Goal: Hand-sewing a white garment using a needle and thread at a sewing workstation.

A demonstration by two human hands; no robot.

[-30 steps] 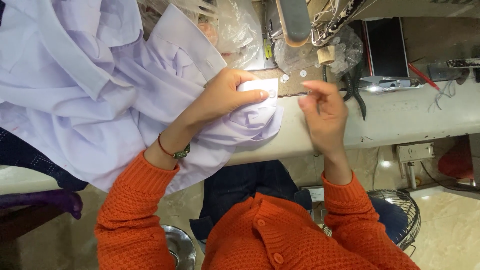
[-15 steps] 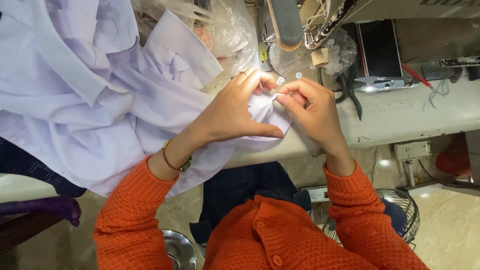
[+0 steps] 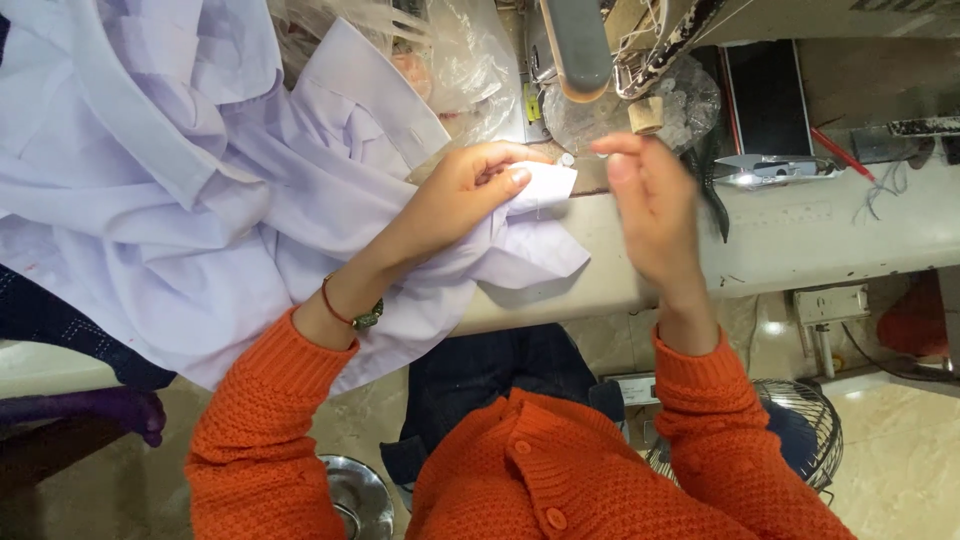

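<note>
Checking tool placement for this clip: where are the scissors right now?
In the head view the scissors lie on the worktable at upper right, beyond the raised right hand, just below a dark flat panel and left of a red pencil-like stick.

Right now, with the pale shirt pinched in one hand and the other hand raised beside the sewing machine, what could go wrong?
The left hand pinches only a small corner of the shirt; most of it hangs off the table edge, so its weight might drag the corner loose. The right hand is lifted close to the sewing machine and could bump it. Scissors lie just beyond that hand, so a careless reach might meet the blades.
</note>
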